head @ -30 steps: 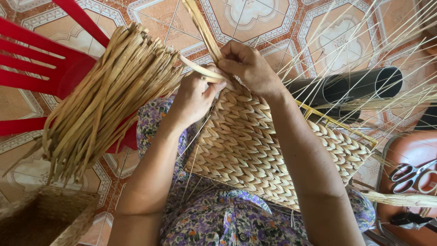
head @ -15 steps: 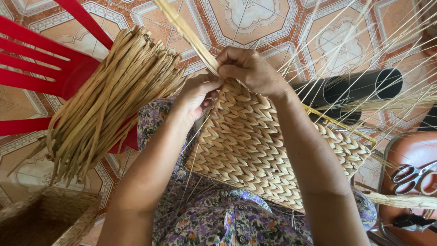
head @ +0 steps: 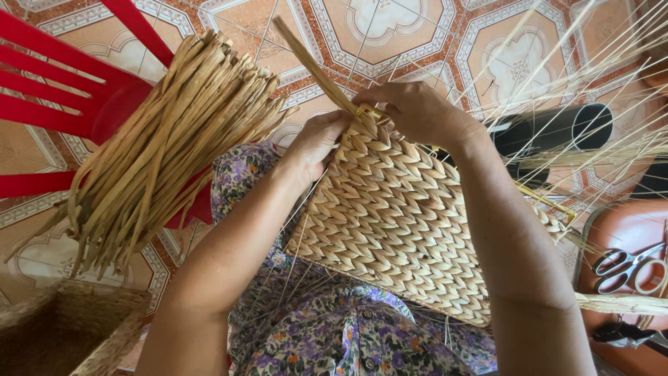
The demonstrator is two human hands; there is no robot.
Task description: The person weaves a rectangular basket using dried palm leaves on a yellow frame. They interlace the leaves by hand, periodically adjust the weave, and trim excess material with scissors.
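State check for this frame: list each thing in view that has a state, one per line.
Left hand: closed on the woven panel's top edge.
Right hand: pinching a strand at the top edge.
Strand: held taut, slanting up and left.
Woven panel: partly woven, tilted on the lap.
Reed bundle: loose, lying across the red chair.
Scissors: shut.

Beyond the hands (head: 369, 122), bare tiled floor (head: 390, 35) lies open. Leftward, a reed bundle (head: 160, 146) on a red chair (head: 62, 97) blocks passage. Rightward, thin upright stakes (head: 577, 90), a black tube (head: 557, 129) and scissors (head: 626, 264) crowd the way.
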